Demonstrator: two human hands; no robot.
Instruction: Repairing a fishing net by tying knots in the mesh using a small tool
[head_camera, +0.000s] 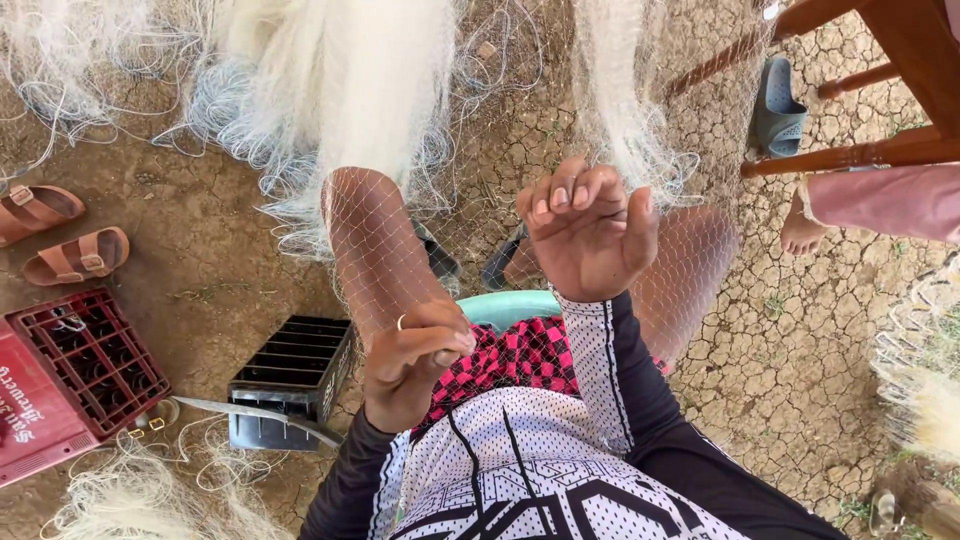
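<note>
1. The left hand (415, 365), at lower centre of the frame, is curled shut with fingers pinched on the fine white fishing net (390, 250) that drapes over the person's left knee; a ring shows on one finger.
2. The right hand (588, 232), raised at centre frame, has its fingers folded down toward the palm, gripping strands of the same net (the mesh itself is too thin to trace inside the fist).
3. The net runs from the lap up to thick white bundles at the top of the frame and spreads over both bare legs.
4. The person sits on a green seat (510, 305), wearing red-and-black checked shorts (515, 360).
5. At lower left a red crate (70, 375) stands on cracked dirt, a black crate (295, 375) just beside it, with a curved blade (255, 412) lying across the black one.
6. Brown sandals (60, 235) lie at the left edge; at upper right are a wooden chair (880, 80) and another person's bare foot (803, 228).
</note>
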